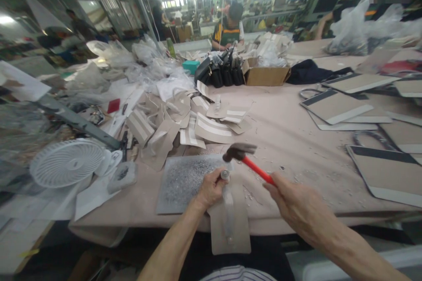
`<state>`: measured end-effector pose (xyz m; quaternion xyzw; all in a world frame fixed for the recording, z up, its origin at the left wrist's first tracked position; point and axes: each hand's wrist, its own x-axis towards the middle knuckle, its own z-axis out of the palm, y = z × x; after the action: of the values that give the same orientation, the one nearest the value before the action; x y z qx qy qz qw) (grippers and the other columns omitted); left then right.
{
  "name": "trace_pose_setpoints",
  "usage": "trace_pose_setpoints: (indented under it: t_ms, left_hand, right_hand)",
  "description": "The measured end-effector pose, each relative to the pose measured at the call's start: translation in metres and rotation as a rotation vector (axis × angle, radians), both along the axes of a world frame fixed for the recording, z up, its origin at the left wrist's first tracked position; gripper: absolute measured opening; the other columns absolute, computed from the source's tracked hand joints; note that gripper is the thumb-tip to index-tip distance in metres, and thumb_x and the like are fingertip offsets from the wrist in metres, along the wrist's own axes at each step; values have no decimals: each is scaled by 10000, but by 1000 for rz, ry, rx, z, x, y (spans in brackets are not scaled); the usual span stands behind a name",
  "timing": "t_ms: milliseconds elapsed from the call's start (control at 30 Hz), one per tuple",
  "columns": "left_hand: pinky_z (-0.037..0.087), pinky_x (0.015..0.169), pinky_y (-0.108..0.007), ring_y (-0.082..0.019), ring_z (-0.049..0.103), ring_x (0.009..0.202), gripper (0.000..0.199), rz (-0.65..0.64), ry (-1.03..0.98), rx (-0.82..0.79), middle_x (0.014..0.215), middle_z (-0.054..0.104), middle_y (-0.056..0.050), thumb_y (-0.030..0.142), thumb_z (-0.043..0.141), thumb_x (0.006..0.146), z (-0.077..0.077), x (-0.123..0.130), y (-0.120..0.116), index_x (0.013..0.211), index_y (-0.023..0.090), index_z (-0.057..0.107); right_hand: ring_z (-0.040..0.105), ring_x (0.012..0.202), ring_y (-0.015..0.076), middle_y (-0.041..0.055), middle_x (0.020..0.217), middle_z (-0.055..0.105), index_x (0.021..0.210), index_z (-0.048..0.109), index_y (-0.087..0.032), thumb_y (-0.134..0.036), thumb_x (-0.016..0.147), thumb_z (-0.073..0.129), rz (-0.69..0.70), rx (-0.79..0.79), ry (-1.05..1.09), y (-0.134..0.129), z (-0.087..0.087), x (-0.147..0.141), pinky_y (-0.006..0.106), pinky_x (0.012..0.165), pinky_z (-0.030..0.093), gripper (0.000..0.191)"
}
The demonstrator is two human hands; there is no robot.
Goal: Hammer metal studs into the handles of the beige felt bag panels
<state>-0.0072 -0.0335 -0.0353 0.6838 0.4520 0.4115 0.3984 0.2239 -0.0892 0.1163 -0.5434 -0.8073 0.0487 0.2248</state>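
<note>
My left hand (210, 189) is closed around a short metal punch (225, 174), whose round top end faces up. Beneath it lies a beige panel (242, 224) with a strip wrapped in clear plastic along it; the panel hangs over the table's near edge. My right hand (293, 199) grips the orange-red handle of a hammer (255, 169). The dark hammer head is raised slightly beyond and above the punch, apart from it. A worn, pitted grey board (181, 180) lies under and left of my left hand.
Beige panels with white strips (212, 128) are heaped beyond the board. More flat panels (336, 105) lie at right. A white fan (70, 162) stands at left. Black bags (222, 72) and a cardboard box (266, 75) are farther back, and a person (229, 30) sits behind them.
</note>
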Motion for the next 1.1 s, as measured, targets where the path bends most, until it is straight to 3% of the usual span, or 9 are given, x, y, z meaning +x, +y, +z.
trace_pose_setpoints:
  t_ms: [100,167,233,367,600,733,867,967,1100]
  left_hand:
    - [456,714,-248,-159,599,751,157,-1,-2,2,813,667,-18,175,566,849,0,-1,-1,968,182,669]
    - [461,719,-250,-161,605,757,173,7,-2,-1,825,676,-20,182,574,849,0,-1,-1,994,183,669]
    - [460,711,-251,-158,600,743,170,8,-5,-6,812,672,-16,186,572,850,0,0,0,989,183,670]
    - [444,679,-249,-145,565,684,176,2,-7,-3,752,639,3,166,577,815,2,1,0,957,182,679]
    - [452,684,-244,-149,578,729,153,20,-40,-32,795,658,-8,170,595,822,0,0,-2,947,179,682]
    - [475,685,-242,-156,609,747,166,37,-96,-83,808,683,-13,179,634,787,-1,0,-1,943,174,689]
    - [495,699,-248,-155,631,735,164,77,-163,-123,800,701,-14,197,685,746,-1,2,2,907,167,695]
    - [520,726,-264,-168,665,758,204,116,-249,-181,830,731,-28,232,724,720,-2,3,5,907,160,685]
    - [549,749,-289,-185,704,786,285,285,-432,-258,871,756,-59,322,748,733,-2,-1,9,933,144,648]
  right_hand:
    - [415,404,100,-54,501,464,769,472,-235,-400,971,429,-248,230,186,0,34,-6,236,453,296,264]
    - [451,440,114,-34,533,490,799,499,-228,-407,969,434,-396,384,244,-4,32,-12,244,479,327,256]
    - [418,414,110,-32,512,485,774,479,-230,-368,977,398,-306,383,170,-9,9,-16,246,459,281,259]
    - [377,363,104,-37,478,509,799,463,-227,-264,988,312,50,-40,-119,-13,-48,-7,272,454,150,245]
    - [509,482,155,4,559,569,881,506,-218,-361,981,367,-177,-453,-141,4,-91,29,263,506,237,223]
    - [614,690,237,121,836,658,1022,567,-162,-297,951,410,-248,-289,-241,11,-115,25,316,588,393,219]
    - [551,1107,288,184,1298,545,1345,452,-169,-176,888,465,63,40,-146,-1,-113,-18,418,870,460,458]
    - [549,1051,250,122,1316,542,1281,506,-220,-100,799,514,339,-70,-187,-13,-107,-56,389,867,446,497]
    - [552,978,246,117,1309,554,1066,578,-206,-79,758,552,362,-144,-309,-18,-110,-83,378,813,418,335]
